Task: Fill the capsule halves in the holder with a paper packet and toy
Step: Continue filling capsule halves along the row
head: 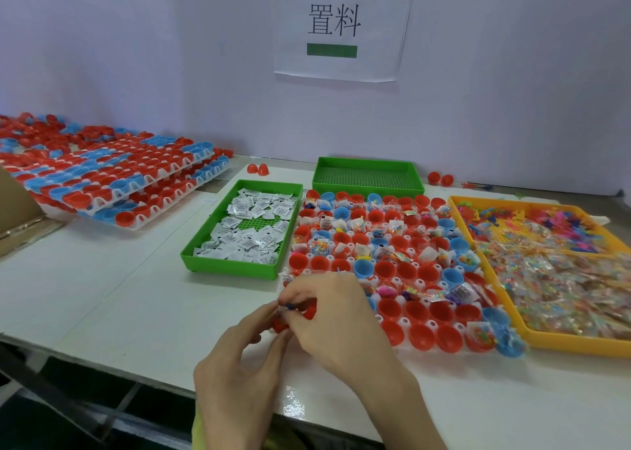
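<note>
Your right hand [327,316] pinches a small blue toy [290,305] between curled fingers at the near-left corner of the holder [404,322]. Your left hand [246,357] meets it there, its fingers curled round a red capsule half [280,325]; whether that half sits in the holder or is lifted off it, you cannot tell. The other capsule halves [419,338] stand in rows, some filled. Paper packets [252,224] lie in the green tray [232,268] just left of the holder, and bagged toys [563,292] in the yellow tray [563,347] on its right, all on the desk [119,296].
</note>
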### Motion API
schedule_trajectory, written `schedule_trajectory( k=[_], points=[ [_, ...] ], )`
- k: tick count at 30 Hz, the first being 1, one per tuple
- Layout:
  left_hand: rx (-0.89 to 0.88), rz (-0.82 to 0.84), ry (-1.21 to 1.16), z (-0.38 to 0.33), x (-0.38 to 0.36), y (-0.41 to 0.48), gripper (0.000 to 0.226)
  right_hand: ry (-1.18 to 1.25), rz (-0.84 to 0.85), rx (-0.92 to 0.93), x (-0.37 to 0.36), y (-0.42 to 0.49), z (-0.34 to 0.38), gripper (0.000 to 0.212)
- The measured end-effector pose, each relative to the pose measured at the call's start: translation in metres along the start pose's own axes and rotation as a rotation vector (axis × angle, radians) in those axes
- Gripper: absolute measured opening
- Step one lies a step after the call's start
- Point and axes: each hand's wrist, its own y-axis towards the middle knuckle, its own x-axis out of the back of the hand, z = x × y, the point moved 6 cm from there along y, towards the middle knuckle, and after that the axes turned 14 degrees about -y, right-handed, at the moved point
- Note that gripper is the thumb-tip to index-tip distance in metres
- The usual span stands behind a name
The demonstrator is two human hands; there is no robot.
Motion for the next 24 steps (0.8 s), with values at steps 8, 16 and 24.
schedule_trajectory(
  k=[8, 16, 24],
  points=[
    [-0.05, -0.005, -0.018, 0.004, -0.003, 0.0, 0.062, 0.003, -0.03, -0.001, -0.002, 0.002, -0.001, 0.021],
    [0.025, 0.033, -0.015, 0.007, -0.002, 0.0, 0.072, -0.004, -0.03, 0.037, -0.008, -0.001, 0.005, 0.018],
    [0.036, 0.006, 0.012, 0.014, 0.001, -0.002, 0.057, 0.056, -0.032, 0.087, 0.005, -0.004, 0.005, 0.022]
  ],
)
